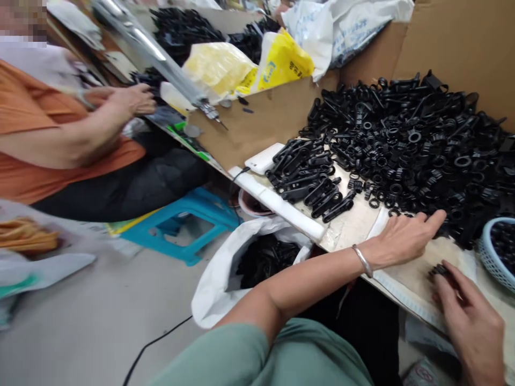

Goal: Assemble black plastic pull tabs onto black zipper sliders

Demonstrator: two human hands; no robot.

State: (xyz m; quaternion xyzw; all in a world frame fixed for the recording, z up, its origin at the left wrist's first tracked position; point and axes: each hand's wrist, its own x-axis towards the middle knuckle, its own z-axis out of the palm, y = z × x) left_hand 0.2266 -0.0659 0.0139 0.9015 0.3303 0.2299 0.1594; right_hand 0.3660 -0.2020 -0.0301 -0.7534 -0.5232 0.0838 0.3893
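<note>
Pale worktable [364, 217] runs from the centre out to 4 o'clock, its near edge partly faced with white foam [277, 203]; a cardboard wall [462, 43] bounds it at 2 o'clock. Below that wall, heaped black parts [402, 145] spread toward 3 o'clock. At their lower border is the left hand [402, 238], forefinger extended; whether its other fingers grip anything I cannot tell. At 4 o'clock the right hand [477, 324] pinches a small black part [438, 269] between thumb and fingertips, over a pale stretch of tabletop that gives room between the hands. A blue basket [488, 257], at 1 o'clock from the right hand, limits space there. At 6 o'clock an open white sack [213, 289] sits under the edge.
</note>
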